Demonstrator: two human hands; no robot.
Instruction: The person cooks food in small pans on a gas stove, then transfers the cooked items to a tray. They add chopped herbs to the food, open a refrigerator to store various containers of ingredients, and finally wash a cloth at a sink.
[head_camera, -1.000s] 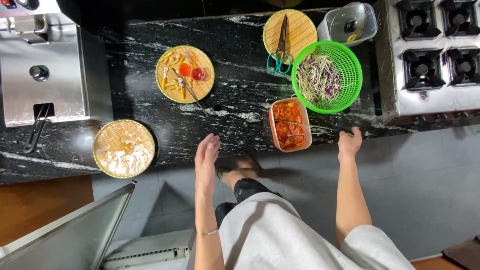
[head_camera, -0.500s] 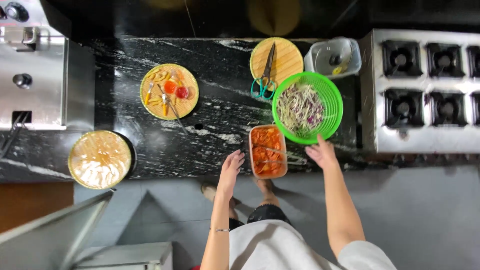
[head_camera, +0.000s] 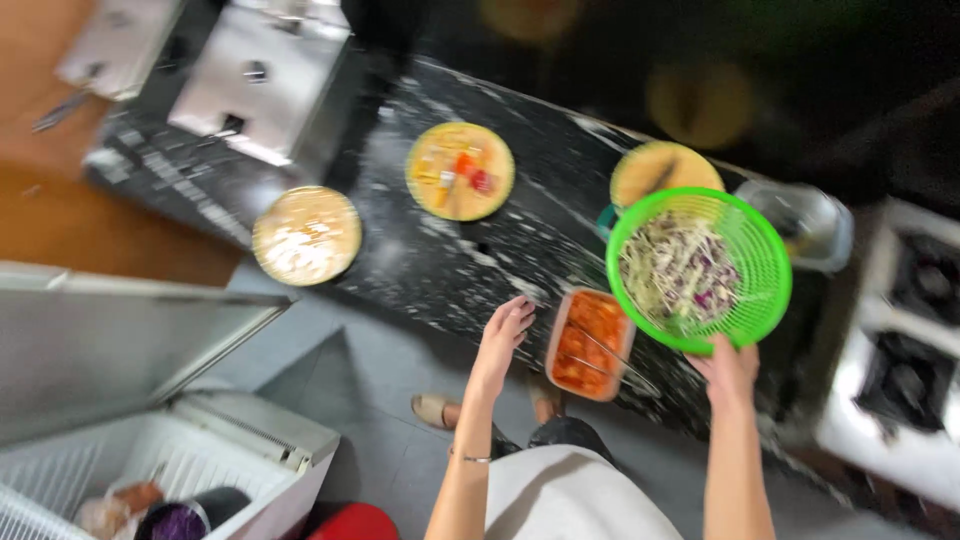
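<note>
**Hands at a black marble counter**

Grey floor is seen nearest, with an opened white chest freezer (head_camera: 180, 440) at the lower left holding bagged items. The left hand (head_camera: 503, 338) is held open with fingers spread at the counter edge, gripping nothing, just beside an orange container (head_camera: 588, 343) of chopped red food in which metal tongs are laid. The green colander (head_camera: 698, 268) of shredded cabbage is gripped at its near rim by the right hand (head_camera: 728, 370), above the black veined countertop (head_camera: 450, 260). Farther on, three round wooden boards are set out: one with pale pieces (head_camera: 306, 235), one with cut vegetables (head_camera: 460, 170), one partly hidden behind the colander (head_camera: 665, 170). A steel appliance (head_camera: 260, 80) is placed at the far left, a gas hob (head_camera: 900, 350) at the right. The view is blurred.
</note>
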